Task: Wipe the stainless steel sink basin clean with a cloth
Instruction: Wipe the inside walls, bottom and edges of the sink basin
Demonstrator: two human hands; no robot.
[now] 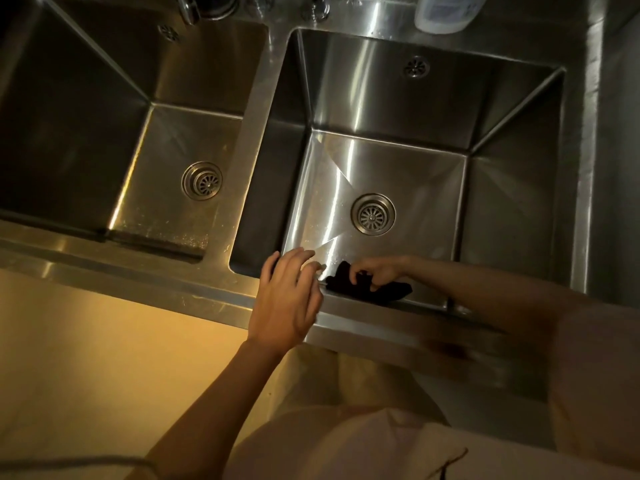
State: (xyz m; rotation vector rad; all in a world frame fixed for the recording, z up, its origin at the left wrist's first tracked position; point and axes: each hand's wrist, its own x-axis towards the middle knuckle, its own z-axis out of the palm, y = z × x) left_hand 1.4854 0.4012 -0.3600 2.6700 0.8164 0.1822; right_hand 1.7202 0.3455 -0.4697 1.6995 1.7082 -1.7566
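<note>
At the far left sits the left basin (104, 133), deep and dim, with a round drain (202, 180) in its floor and a small overflow grille (168, 32) on its back wall. A steel divider (249, 140) separates it from the right basin (502, 202), which has its own drain (373, 214) near the middle of its floor. The left hand (287, 299) lies over the front rim (194, 292) at that basin's near-left corner, fingers spread and loosely open, holding nothing. Just to its right, down on the basin floor against the front wall, the right hand (379, 271) pinches a dark cloth (367, 287) with bent fingers; the cloth lies crumpled and partly hidden by the rim. What may be a pale plastic bottle (446, 12) stands on the back ledge at the upper right, cut off by the frame.
</note>
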